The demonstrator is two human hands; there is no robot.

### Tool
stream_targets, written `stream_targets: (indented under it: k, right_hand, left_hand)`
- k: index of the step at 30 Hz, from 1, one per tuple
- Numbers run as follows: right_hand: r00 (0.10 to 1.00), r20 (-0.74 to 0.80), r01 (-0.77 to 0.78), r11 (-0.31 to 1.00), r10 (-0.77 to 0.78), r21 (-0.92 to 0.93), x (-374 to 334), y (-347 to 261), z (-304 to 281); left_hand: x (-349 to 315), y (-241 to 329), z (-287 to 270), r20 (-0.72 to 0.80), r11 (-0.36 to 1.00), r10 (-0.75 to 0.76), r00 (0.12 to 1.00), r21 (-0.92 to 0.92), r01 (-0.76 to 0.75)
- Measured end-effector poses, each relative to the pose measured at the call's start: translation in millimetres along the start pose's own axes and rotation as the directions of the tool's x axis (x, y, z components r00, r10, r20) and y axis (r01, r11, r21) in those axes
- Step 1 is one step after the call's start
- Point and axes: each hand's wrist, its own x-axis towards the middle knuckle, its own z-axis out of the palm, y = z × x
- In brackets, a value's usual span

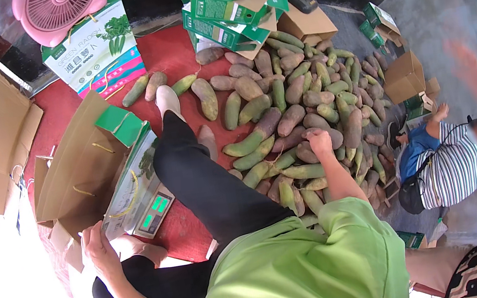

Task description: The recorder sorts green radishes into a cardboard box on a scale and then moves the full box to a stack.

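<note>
My right hand (319, 144) reaches into a heap of long green and brownish radishes (274, 119). Its fingers are curled around the end of a muddy radish (324, 128). At the left, my left hand (101, 253) is closed in a pinch beside the open carton (70, 169); a small pale thing shows at its fingertips, too small to make out. That carton has raised flaps and yellow cord handles, and it stands on a digital scale (154, 215) with lit green displays.
A pink fan (62, 11) sits on a closed printed carton (93, 50) at the back left. Green folded cartons (223, 11) are stacked behind the heap. Another person in a striped shirt (450, 164) is at the right. Beneath lies a red mat (188, 235).
</note>
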Motion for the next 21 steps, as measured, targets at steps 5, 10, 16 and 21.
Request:
stream_targets:
  k: [5,10,16,21]
  right_hand:
    - [0.999,-0.005,0.038,0.996,-0.038,0.086,5.0,-27.2,-27.1]
    - [0.975,-0.075,0.220,0.947,-0.208,0.235,6.8,-82.1,-39.9]
    - [0.846,-0.061,0.436,0.623,-0.529,0.649,-21.8,-199.0,-72.4]
    - [0.621,-0.112,0.510,0.291,-0.776,0.809,-103.4,-335.6,-132.7]
  left_hand:
    - [1.5,4.6,-0.5,-0.018,1.000,0.011,1.000,0.006,-0.011]
    - [-2.7,5.6,-3.5,-0.046,1.000,0.004,0.999,0.013,-0.003]
    - [-2.9,6.0,-5.9,-0.039,0.999,0.032,0.999,0.000,-0.032]
    - [-3.7,1.8,-4.8,-0.021,0.997,0.045,0.999,0.070,-0.044]
